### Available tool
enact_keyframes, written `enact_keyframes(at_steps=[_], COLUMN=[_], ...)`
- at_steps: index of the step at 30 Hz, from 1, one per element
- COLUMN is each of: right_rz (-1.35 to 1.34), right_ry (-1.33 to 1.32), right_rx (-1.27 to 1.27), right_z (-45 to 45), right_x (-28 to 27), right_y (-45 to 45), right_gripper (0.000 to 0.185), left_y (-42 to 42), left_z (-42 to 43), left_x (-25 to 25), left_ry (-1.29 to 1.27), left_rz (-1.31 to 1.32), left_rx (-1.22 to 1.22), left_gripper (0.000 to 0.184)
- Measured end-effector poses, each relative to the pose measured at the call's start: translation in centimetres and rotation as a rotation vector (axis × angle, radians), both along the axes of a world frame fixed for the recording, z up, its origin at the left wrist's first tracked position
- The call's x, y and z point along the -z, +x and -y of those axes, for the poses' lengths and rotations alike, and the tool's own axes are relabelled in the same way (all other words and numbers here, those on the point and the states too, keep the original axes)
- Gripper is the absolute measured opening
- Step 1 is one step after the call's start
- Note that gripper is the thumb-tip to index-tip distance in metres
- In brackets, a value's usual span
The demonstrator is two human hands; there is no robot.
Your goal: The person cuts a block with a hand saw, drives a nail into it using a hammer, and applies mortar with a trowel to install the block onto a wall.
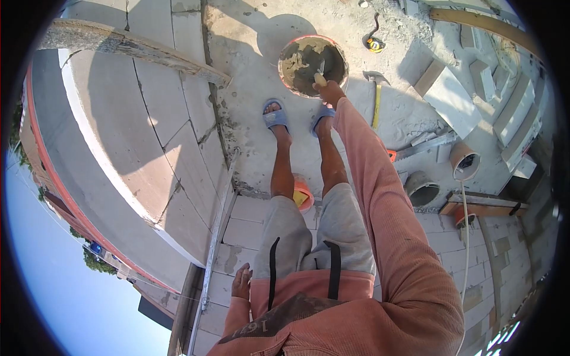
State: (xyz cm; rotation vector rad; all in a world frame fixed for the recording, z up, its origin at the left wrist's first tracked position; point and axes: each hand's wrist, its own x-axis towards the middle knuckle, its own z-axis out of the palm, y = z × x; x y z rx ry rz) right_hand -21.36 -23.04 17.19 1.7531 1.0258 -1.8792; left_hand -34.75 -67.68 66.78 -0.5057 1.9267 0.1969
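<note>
My right hand (330, 93) is closed around the pale handle of a trowel (320, 79). The trowel's metal end points into wet grey mortar (309, 68) inside a round bucket (285, 76), which stands on the floor just beyond my feet. Mortar also clings to the bucket's inner wall. My left hand (241, 282) hangs beside my left hip, holding nothing, its fingers loosely extended and apart. The nearest thing to it is a long metal straightedge (215, 252) leaning along the block wall (160, 124).
A hammer (377, 101), a tape measure (374, 44) and a handsaw (424, 147) lie on the floor to the right. Cut blocks (448, 98) are scattered beyond them. Several other buckets stand about, one (303, 193) behind my feet. A wooden board (130, 47) crosses the wall.
</note>
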Motion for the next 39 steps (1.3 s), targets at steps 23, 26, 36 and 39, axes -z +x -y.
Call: enact_keyframes(at_steps=[23, 26, 36, 39], right_rz=[-0.199, -0.081, 0.437, 0.369], right_ry=[-0.741, -0.434, 0.487, 0.569], right_rx=[0.909, 0.777, -0.757, -1.101], right_z=[-0.7, -1.7, -6.4, -2.5], right_x=[-6.1, -9.4, -5.5, -7.0], right_y=[-4.0, -4.8, -11.4, -15.0], right_gripper=[0.032, 0.031, 0.032, 0.026], left_y=[-3.8, -3.7, -1.6, -1.4], left_z=[10.8, 11.0, 13.5, 11.4], left_x=[5.0, 4.9, 4.5, 3.7], left_ry=[0.121, 0.121, 0.136, 0.064], left_rz=[-0.005, 0.008, 0.004, 0.003], left_rx=[-0.317, -0.304, -0.357, -0.349], left_gripper=[0.053, 0.053, 0.056, 0.054])
